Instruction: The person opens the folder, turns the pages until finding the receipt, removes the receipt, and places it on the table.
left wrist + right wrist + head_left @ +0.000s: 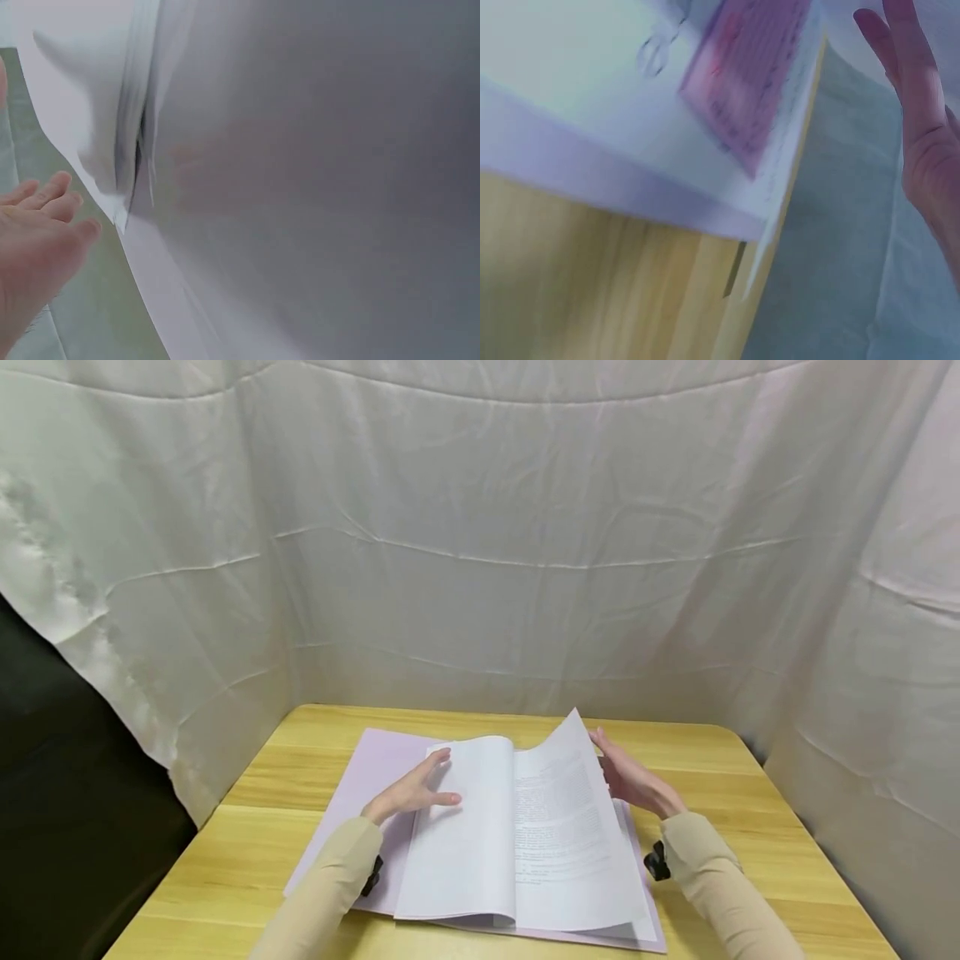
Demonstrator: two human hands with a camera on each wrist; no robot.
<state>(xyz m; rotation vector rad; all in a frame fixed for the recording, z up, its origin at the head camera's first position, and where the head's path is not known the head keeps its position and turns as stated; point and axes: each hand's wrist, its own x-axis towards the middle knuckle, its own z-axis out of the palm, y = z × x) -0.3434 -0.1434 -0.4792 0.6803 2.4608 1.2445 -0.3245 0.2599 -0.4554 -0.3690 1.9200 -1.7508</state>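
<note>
A lilac folder (386,756) lies spread on the table with a stack of white sheets opened out like a book. My left hand (416,789) is over the blank turned pages (472,852) on the left, thumb and fingers spread. At the right, a printed page (566,827) stands raised, its far corner bent upward. My right hand (637,781) is at this page's right edge, partly hidden behind it. Its fingers look straight in the right wrist view. Below the lifted page, that view also shows a pink printed piece (742,90) on white paper.
The wooden table (255,827) extends on both sides of the folder. Pale curtains (480,543) hang behind the table and along its sides. Black material (67,793) shows at the far left.
</note>
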